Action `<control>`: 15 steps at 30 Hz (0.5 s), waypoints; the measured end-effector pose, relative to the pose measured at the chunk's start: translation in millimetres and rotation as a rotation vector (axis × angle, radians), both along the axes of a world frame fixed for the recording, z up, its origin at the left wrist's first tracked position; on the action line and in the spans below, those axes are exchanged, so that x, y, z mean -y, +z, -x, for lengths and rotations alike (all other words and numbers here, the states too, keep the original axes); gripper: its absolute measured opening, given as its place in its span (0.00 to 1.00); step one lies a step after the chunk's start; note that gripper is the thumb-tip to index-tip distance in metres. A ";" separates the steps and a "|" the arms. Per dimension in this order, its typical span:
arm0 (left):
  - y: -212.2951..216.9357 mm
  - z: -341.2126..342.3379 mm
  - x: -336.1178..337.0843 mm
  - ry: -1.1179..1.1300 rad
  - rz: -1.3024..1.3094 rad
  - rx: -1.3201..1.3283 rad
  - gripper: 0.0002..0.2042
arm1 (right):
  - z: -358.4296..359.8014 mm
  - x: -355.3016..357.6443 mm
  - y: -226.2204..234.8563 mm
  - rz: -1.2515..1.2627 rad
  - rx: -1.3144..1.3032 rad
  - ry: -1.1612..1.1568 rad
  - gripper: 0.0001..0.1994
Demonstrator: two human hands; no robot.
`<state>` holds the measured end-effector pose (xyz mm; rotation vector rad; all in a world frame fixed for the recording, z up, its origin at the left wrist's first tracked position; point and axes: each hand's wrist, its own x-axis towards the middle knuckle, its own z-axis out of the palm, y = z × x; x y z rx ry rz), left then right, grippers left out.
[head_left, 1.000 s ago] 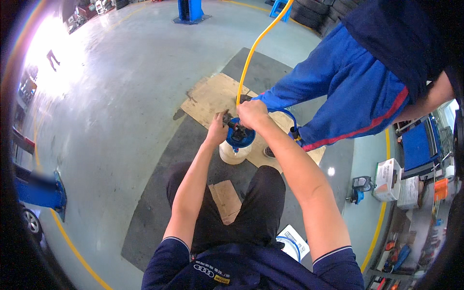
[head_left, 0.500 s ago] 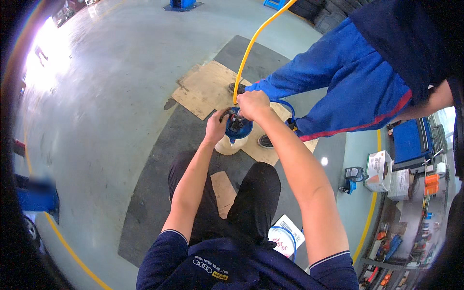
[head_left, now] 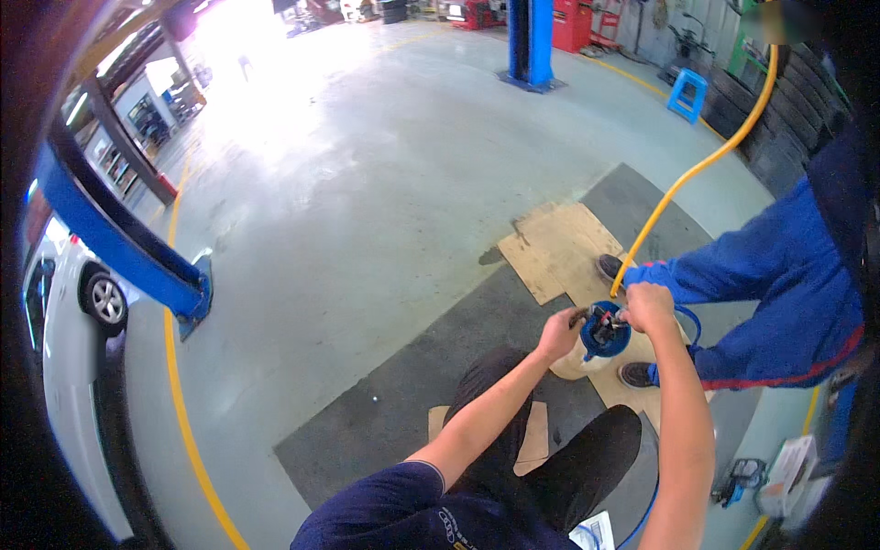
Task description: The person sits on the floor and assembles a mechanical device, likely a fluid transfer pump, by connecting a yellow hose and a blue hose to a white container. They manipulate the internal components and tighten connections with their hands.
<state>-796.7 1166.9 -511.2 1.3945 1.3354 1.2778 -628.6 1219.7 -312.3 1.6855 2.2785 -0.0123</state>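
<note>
The left hand (head_left: 557, 335) is pinching the dark part (head_left: 604, 324) at its left side. The part is lying over the blue funnel (head_left: 602, 352), which is sitting on the white container (head_left: 572, 366). The right hand (head_left: 649, 307) is curling beside the yellow hose (head_left: 697, 170); what it is gripping, one cannot tell.
</note>
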 end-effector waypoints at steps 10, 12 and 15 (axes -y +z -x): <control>13.4 2.0 30.1 -0.091 0.100 -0.220 0.17 | 1.6 -1.2 -1.5 0.002 0.055 0.115 0.19; 11.8 -5.9 32.2 -0.083 0.122 -0.296 0.18 | 0.4 -8.0 -8.0 0.017 0.101 0.115 0.16; 9.9 -12.1 35.9 -0.034 0.125 -0.241 0.17 | 4.1 -10.2 -13.4 -0.038 0.113 0.220 0.10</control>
